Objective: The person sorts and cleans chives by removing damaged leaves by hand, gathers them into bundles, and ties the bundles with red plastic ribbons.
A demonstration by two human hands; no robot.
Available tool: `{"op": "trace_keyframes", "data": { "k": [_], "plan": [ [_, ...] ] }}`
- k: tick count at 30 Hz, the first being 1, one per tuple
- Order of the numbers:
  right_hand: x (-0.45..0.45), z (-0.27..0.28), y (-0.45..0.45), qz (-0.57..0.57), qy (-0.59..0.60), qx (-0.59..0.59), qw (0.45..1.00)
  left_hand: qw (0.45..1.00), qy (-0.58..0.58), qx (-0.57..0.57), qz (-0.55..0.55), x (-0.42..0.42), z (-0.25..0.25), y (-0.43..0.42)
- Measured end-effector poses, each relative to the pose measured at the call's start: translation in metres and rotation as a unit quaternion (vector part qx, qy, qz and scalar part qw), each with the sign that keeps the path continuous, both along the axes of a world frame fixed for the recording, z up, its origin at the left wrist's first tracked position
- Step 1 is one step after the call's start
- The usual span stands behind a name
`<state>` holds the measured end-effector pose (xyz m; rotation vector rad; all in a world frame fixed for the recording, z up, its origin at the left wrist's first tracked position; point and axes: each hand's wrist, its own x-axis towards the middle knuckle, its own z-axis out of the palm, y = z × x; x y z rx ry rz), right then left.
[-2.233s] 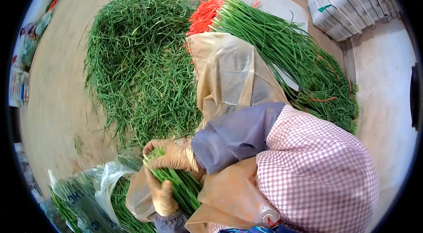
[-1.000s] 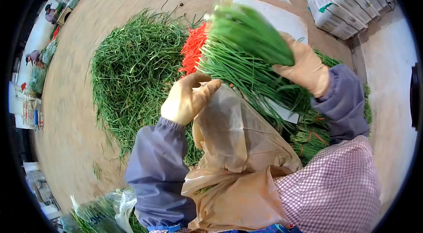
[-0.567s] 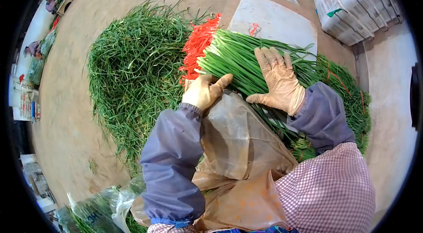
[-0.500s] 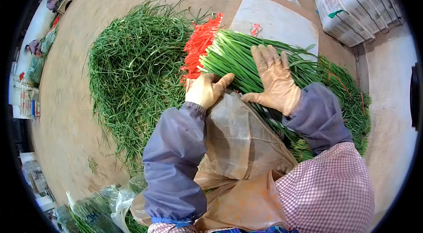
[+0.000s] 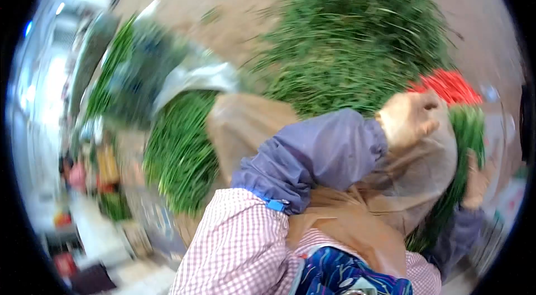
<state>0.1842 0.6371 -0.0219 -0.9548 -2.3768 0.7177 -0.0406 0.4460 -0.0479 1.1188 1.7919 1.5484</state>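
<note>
The view is smeared by motion. My left hand (image 5: 406, 121), in a pale glove, is above my apron-covered knee, just below a heap of red ties (image 5: 449, 87). Its fingers are loosely curled, thumb apart, and nothing shows in them. At the right, my right hand (image 5: 475, 184) lies along the side of a bundle of long green stalks that look like garlic chives (image 5: 468, 130), fingers stretched out. The bundle's pale ends face the red ties. Its lower part is partly hidden behind my knee and the brown apron (image 5: 385, 200).
A large heap of loose green leaves (image 5: 357, 38) lies on the floor ahead. To the left are more green stalks (image 5: 184, 150) and a clear plastic bag of greens (image 5: 151, 66). Blurred boxes (image 5: 137, 239) and bright lights fill the far left.
My view has swung to the left, so the leaf heap and the bundle now appear farther right. The left hand has come away from the bundle's pale ends; the right stays beside the stalks.
</note>
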Motion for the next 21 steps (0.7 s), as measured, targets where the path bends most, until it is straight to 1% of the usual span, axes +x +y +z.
{"op": "trace_keyframes", "data": {
  "k": [1, 2, 3, 5, 6, 7, 8, 9, 10, 11, 12, 13, 14, 15, 16, 17, 18, 20, 21],
  "plan": [
    [-0.015, 0.002, -0.007, 0.003, 0.008, 0.155, 0.988, 0.999, 0.002, 0.019, 0.042, -0.005, 0.013, -0.044],
    [-0.044, 0.008, -0.022, 0.077, 0.007, 0.108, 0.991, 0.997, 0.000, 0.040, 0.069, -0.011, 0.026, -0.087],
    [-0.073, 0.018, -0.033, 0.150, 0.007, 0.064, 0.987, 0.996, -0.004, 0.035, 0.082, -0.011, 0.030, -0.115],
    [-0.132, 0.044, -0.089, 0.293, -0.008, -0.017, 0.956, 0.992, -0.028, 0.008, 0.126, -0.004, 0.039, -0.189],
    [-0.160, 0.055, -0.122, 0.361, -0.021, -0.058, 0.931, 0.984, -0.059, -0.002, 0.167, 0.006, 0.032, -0.223],
    [-0.188, 0.057, -0.160, 0.448, -0.016, -0.045, 0.893, 0.975, -0.089, 0.013, 0.201, 0.016, 0.030, -0.258],
    [-0.217, 0.054, -0.205, 0.532, -0.011, -0.028, 0.846, 0.961, -0.098, -0.032, 0.256, 0.031, 0.025, -0.293],
    [-0.243, 0.059, -0.247, 0.610, -0.019, -0.004, 0.792, 0.949, -0.114, -0.105, 0.275, 0.039, 0.035, -0.330],
    [-0.266, 0.063, -0.287, 0.680, -0.028, 0.024, 0.732, 0.910, -0.193, -0.085, 0.357, 0.057, 0.028, -0.355],
    [-0.285, 0.059, -0.328, 0.723, -0.046, 0.007, 0.690, 0.872, -0.224, -0.057, 0.432, 0.076, 0.016, -0.383],
    [-0.300, 0.052, -0.370, 0.762, -0.062, -0.012, 0.645, 0.849, -0.190, -0.100, 0.483, 0.091, 0.009, -0.417],
    [-0.313, 0.042, -0.410, 0.796, -0.038, -0.019, 0.604, 0.785, -0.233, -0.109, 0.564, 0.113, -0.006, -0.444],
    [-0.322, 0.030, -0.449, 0.827, -0.015, -0.026, 0.561, 0.728, -0.227, -0.071, 0.643, 0.129, -0.012, -0.465],
    [-0.326, 0.018, -0.490, 0.846, -0.017, -0.043, 0.531, 0.651, -0.237, -0.052, 0.719, 0.142, -0.017, -0.487],
    [-0.328, 0.011, -0.529, 0.862, -0.018, -0.064, 0.503, 0.601, -0.222, -0.060, 0.766, 0.157, -0.013, -0.514],
    [-0.327, 0.008, -0.563, 0.872, -0.045, -0.017, 0.487, 0.548, -0.198, -0.060, 0.811, 0.162, -0.007, -0.533],
    [-0.324, 0.005, -0.595, 0.879, -0.073, 0.031, 0.471, 0.510, -0.095, -0.018, 0.855, 0.171, -0.030, -0.558],
    [-0.311, -0.010, -0.649, 0.894, -0.064, 0.072, 0.438, 0.473, 0.025, -0.070, 0.878, 0.169, -0.031, -0.594],
    [-0.302, -0.017, -0.669, 0.893, -0.064, 0.099, 0.434, 0.481, 0.036, -0.159, 0.862, 0.162, -0.026, -0.611]
  ]
}}
